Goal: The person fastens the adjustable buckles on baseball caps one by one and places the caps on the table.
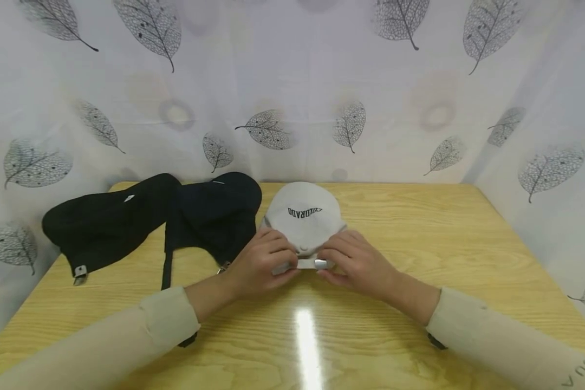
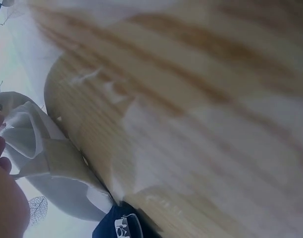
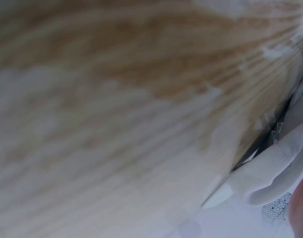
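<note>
A white cap (image 1: 302, 208) with dark "COLORADO" lettering, upside down in the head view, lies on the table in front of me. My left hand (image 1: 265, 260) pinches the left end of its back strap, and my right hand (image 1: 353, 262) pinches the right end, beside a silvery buckle (image 1: 321, 264). Between both hands the strap (image 1: 306, 264) runs straight. In the left wrist view the cap's strap and edge (image 2: 67, 156) show beside part of the hand. The right wrist view catches white cap fabric (image 3: 270, 173) by a fingertip at the edge.
Left of the white cap lie a navy cap (image 1: 214, 211) with a loose strap and a black cap (image 1: 112, 222) with a metal buckle, overlapping each other. They rest on the wooden table (image 1: 419, 233). A leaf-patterned curtain (image 1: 292, 81) hangs behind and along the sides.
</note>
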Tool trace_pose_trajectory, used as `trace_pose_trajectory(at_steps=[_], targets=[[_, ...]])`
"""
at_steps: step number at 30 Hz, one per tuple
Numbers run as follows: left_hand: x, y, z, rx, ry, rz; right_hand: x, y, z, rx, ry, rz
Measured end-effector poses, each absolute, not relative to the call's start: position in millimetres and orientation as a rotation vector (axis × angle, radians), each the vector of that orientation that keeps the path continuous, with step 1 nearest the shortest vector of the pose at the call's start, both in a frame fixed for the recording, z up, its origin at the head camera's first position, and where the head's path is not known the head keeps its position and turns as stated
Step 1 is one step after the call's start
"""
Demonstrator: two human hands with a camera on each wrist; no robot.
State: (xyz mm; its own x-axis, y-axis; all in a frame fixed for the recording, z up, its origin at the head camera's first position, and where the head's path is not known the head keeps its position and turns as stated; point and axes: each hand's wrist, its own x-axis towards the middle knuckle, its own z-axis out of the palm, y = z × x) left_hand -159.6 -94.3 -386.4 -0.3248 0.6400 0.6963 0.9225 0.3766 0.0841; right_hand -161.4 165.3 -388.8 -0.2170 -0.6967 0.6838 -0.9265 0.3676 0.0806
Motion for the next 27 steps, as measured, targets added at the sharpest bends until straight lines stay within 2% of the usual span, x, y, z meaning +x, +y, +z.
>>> trace_pose_trajectory(at_steps=[27], targets=[[-161.9,-85.4,-390.7,-1.358,-2.029,-0.625,-160.6,164.6,-391.1,1.384,-2.037,0.431]])
